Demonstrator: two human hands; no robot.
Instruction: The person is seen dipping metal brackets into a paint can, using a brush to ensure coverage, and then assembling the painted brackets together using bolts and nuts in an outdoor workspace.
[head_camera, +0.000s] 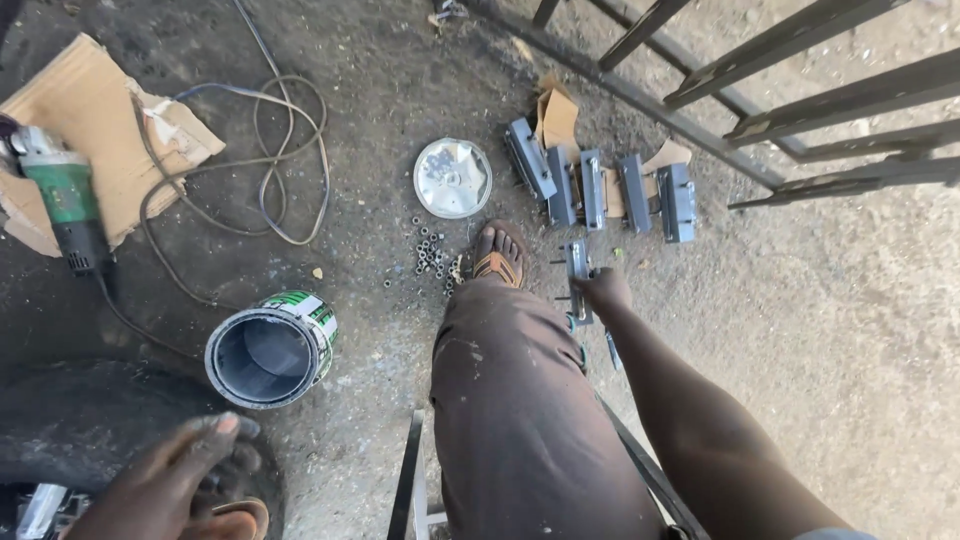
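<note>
Bracket (578, 268) of grey metal stands on the dirt just right of the sandalled foot (497, 256), long axis running away from the person; the right hand (603, 292) has its fingers closed around its near end. Four similar brackets (600, 187) lie beyond, near the gate (800, 90). The left hand (190, 470), fingers spread and empty, hovers well apart beside an open paint can (270, 350).
</note>
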